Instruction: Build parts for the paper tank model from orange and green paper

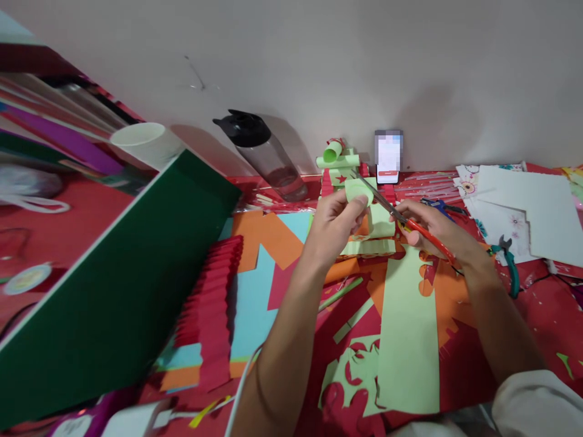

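Observation:
Between the thumb and fingers of my left hand is a small light green paper piece. My right hand grips a pair of scissors with red and yellow handles. The blades reach left to the paper piece, at its upper right edge; I cannot tell whether they are cutting into it. Below my hands lies a long light green paper strip. Nearer to me is a green paper scrap with cut-out holes. Behind the left hand stand rolled green paper shapes, one bearing a red star.
A water bottle leans by the wall, with a phone propped to its right. A dark green board slants across the left. Teal pliers and white cards lie right. Red pleated paper rests beside the board.

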`<state>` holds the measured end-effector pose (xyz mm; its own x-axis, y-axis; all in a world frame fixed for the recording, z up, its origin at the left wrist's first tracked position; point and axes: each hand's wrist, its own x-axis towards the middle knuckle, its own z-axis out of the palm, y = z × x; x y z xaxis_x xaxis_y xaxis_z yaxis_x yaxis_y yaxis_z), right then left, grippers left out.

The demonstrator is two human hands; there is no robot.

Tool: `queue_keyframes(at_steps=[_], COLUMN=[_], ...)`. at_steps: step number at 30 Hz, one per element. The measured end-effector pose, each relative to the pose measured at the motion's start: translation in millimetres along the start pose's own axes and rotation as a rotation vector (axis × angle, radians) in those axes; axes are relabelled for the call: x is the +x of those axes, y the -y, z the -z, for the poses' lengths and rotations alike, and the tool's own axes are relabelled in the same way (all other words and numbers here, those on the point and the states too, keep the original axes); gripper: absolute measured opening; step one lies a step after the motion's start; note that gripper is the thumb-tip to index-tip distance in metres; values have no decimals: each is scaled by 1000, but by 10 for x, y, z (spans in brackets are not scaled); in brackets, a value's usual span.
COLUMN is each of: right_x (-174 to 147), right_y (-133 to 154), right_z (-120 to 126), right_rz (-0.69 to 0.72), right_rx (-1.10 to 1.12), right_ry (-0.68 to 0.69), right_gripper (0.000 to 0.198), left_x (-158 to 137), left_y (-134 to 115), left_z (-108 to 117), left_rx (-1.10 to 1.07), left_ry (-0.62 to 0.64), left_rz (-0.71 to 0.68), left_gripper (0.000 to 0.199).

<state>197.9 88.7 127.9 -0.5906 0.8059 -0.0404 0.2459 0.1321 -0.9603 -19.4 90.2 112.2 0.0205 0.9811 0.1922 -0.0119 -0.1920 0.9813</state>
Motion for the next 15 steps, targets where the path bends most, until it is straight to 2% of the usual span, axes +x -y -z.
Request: queue_keyframes(at_steps=[5,15], right_x=[-6,-11], right_y=[66,67], right_z=[-40,0], right_rz=[-46,-56], right_rx=[41,-30], right_ry=[-22,-38], right_gripper=[42,39], left_x=[-5,-1], left_y=[6,-24], left_z=[-3,20], left_rx=[-19,-10], left_ry=[-7,29], left_rz=[36,70], left_gripper=[27,29])
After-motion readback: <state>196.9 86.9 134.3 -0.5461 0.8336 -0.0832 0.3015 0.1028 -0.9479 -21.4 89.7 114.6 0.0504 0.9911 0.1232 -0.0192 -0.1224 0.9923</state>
